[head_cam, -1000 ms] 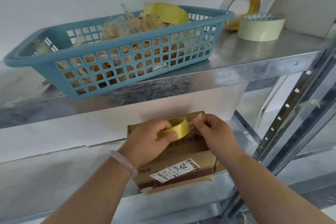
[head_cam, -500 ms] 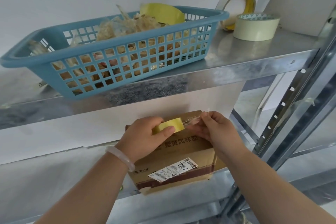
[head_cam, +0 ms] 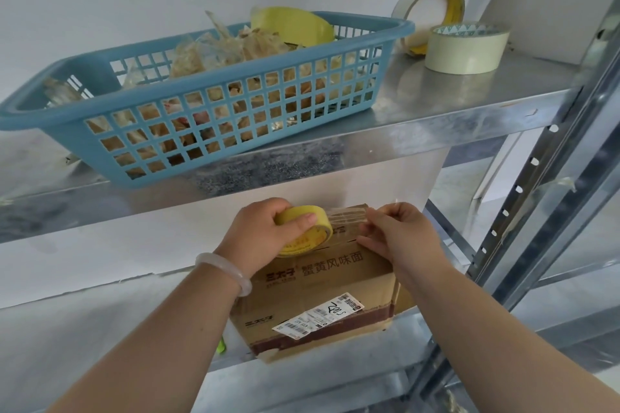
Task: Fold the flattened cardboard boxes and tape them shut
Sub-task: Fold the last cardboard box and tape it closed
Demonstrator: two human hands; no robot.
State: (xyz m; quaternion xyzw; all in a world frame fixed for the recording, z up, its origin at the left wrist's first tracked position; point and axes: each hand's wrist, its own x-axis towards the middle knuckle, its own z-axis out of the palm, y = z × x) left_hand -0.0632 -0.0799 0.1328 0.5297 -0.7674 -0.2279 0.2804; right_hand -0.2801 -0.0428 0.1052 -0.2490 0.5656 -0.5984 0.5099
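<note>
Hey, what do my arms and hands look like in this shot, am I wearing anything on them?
No gloves: the left hand and the right hand are both bare, with no rings showing. Both forearms are uncovered as far as the frame reaches, with no sleeves in view. The left wrist wears a smooth, rounded, milky white bangle. The right wrist wears nothing.

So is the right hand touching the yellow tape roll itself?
Apart. Head view: a strip of clear tape spans the gap between the right hand and the yellow tape roll gripped by the left hand.

A blue basket (head_cam: 208,75) of crumpled scraps (head_cam: 201,57) sits on the upper metal shelf (head_cam: 469,95).
</note>
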